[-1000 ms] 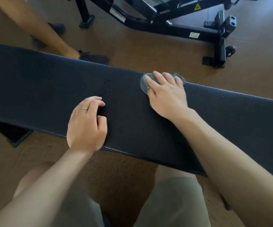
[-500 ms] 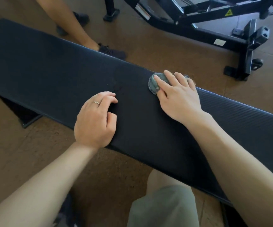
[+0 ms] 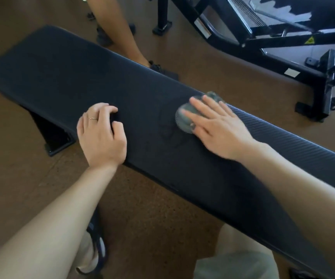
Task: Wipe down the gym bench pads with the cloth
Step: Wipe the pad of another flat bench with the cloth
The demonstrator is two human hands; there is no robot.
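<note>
A long black bench pad (image 3: 62,73) runs from upper left to lower right across the view. My right hand (image 3: 220,127) lies flat with straight fingers on a small grey cloth (image 3: 183,119), pressing it against the pad near its far edge. Part of the cloth is hidden under my fingers. My left hand (image 3: 102,137) rests on the pad's near edge to the left, fingers curled, a ring on one finger, holding nothing.
Another person's bare leg and dark shoe (image 3: 158,68) stand just beyond the pad. A black gym machine frame (image 3: 283,57) fills the upper right. The bench's black foot (image 3: 54,137) sits on the brown floor at left. My knees and a shoe are below.
My right hand has slid the cloth toward the near side and left across the pad; it is blurred with motion. The view has shifted, showing more of the pad's left end.
</note>
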